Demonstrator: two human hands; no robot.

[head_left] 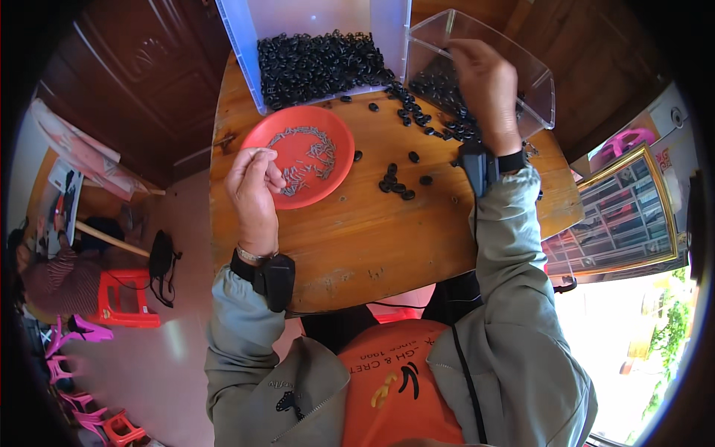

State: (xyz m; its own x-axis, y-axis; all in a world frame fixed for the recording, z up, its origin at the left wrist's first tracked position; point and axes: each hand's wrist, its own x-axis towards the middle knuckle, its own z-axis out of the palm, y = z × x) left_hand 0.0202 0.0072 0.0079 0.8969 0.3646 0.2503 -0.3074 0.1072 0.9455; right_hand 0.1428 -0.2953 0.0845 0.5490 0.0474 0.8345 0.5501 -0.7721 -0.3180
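Hanging over the left edge of the red plate [341,153], the left hand [255,186] has its thumb and fingers drawn together; whether a small part sits in that grip, or whether the hand touches the rim, I cannot tell. Small grey metal pins [322,151] lie loose inside the plate, in a rough ring and a heap near the hand. The right hand [488,86] is above the clear box [547,108], fingers bent inward; how far its grip is closed, and on what, cannot be made out.

Black pieces [320,67] fill the bottom of the pale tub [316,18] at the far side of the tabletop [357,246]. More lie in the clear box, others spill between the two containers, and a small cluster [392,183] sits right of the plate.

The left hand could tip the plate if its wrist pressed on the rim, scattering pins that would be hard to pick up. A sleeve or the right wrist unit [477,167] could sweep the loose pieces aside, since they lie close to it. The cable [474,220] hanging from that wrist might snag on the tabletop's near edge during a long reach.
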